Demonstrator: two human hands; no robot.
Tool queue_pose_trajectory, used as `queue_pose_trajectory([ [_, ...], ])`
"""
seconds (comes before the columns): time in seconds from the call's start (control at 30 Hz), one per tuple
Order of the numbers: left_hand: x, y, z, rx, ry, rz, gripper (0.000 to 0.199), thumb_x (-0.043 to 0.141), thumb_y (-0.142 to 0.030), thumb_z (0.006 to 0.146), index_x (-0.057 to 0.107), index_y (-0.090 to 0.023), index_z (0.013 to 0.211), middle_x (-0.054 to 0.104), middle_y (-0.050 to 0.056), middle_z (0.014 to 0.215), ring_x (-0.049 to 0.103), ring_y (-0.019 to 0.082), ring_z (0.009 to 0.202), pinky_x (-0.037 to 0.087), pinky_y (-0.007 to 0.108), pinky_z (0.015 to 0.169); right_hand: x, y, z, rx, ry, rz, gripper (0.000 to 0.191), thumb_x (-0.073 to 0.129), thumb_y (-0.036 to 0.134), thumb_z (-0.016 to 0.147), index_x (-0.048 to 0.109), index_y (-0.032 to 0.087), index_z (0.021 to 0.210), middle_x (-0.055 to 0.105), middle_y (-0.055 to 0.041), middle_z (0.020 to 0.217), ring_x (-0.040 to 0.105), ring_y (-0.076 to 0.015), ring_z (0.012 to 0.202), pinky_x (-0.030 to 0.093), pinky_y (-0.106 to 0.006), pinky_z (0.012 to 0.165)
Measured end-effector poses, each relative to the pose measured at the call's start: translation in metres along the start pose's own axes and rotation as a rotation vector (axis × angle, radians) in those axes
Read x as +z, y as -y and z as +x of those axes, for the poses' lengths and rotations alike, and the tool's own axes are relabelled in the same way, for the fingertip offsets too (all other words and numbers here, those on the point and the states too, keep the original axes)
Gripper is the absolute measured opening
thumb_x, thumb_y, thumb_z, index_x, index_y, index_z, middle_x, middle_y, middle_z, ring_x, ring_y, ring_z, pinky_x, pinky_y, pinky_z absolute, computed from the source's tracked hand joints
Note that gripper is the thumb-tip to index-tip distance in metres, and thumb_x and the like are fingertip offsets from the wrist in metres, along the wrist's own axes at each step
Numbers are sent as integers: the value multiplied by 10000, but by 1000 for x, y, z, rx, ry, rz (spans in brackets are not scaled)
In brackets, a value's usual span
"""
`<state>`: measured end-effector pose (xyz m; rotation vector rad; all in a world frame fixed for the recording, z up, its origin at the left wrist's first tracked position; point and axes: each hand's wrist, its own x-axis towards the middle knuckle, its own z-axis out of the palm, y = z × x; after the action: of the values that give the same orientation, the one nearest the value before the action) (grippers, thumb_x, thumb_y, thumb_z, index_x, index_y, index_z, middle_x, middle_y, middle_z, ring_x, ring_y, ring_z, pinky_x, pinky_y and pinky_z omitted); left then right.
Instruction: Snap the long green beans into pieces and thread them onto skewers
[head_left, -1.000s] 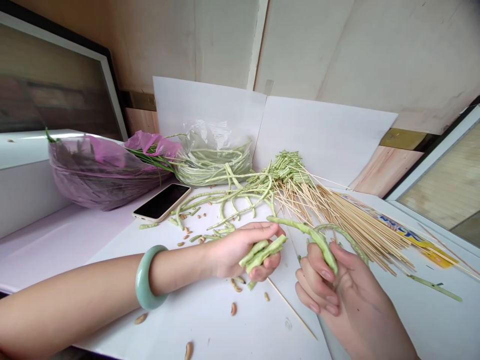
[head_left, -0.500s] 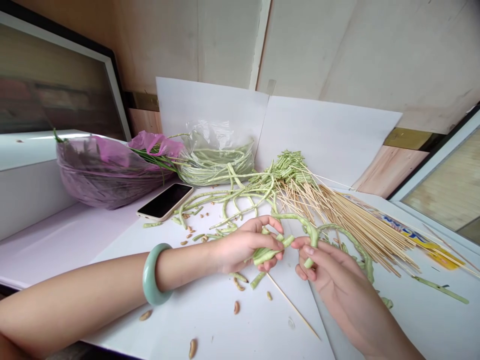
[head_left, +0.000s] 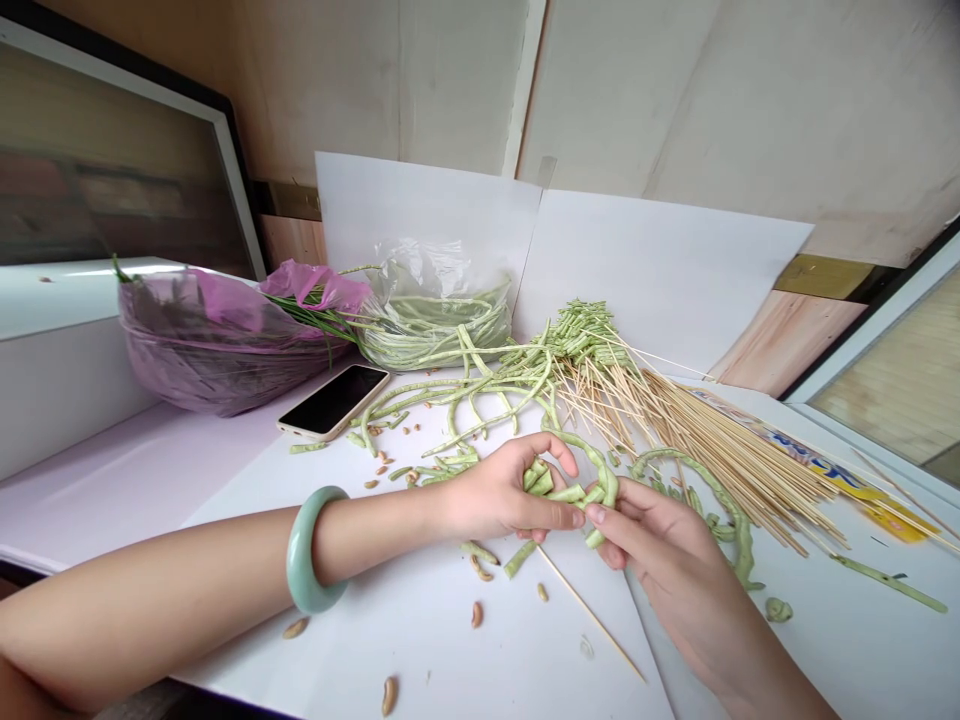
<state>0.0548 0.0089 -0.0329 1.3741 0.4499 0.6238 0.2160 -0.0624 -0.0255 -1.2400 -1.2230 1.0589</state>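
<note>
You have soft, fairly bright light across the tabletop, faint shadows, and white glints on the clear plastic bag; your wide view slants the black-edged frame at left.

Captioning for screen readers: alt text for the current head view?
Left hand holds cut bean pieces while right hand grips a curved bean beside them. Behind are a phone, purple bag and clear bag of beans; skewers lie at right.

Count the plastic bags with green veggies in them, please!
2: the purple bag on the left, and the clear bag of long beans just to its right. Others could be hidden.
</note>
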Motion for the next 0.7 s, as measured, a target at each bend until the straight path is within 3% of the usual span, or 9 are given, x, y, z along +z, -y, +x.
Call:
queue_pose_trajectory([
  [0.3, 5, -5, -1, -126, 87, 135, 357, 792, -346, 661, 492, -167, 734, 576, -45, 589, 436, 47, 457, 337, 175, 433, 5, 0, -3, -14, -22, 0, 149, 717, 298, 673, 603, 204, 656, 549, 27, 606, 505, -153, 590, 404, -265, 558],
  [0.43, 3, -8, -2, -82, 122, 214, 299, 727, -378, 735, 530, -156, 696, 547, -40, 585, 437, 52, 475, 340, 179, 447, 0, -4, -2, -16, -11, -80, 172, 677, 269, 698, 537, 212, 616, 467, 50, 551, 437, -134, 566, 354, -255, 543],
  [0.7, 4, -12, -5, 100, 74, 360, 186, 650, -209, 769, 521, -150, 649, 518, -47, 642, 420, 60, 583, 368, 181, 575, -5, -6, 0, 32, 132, -228, 274, 614, 354, 804, 476, 218, 611, 429, 46, 552, 396, -136, 557, 314, -277, 540],
])
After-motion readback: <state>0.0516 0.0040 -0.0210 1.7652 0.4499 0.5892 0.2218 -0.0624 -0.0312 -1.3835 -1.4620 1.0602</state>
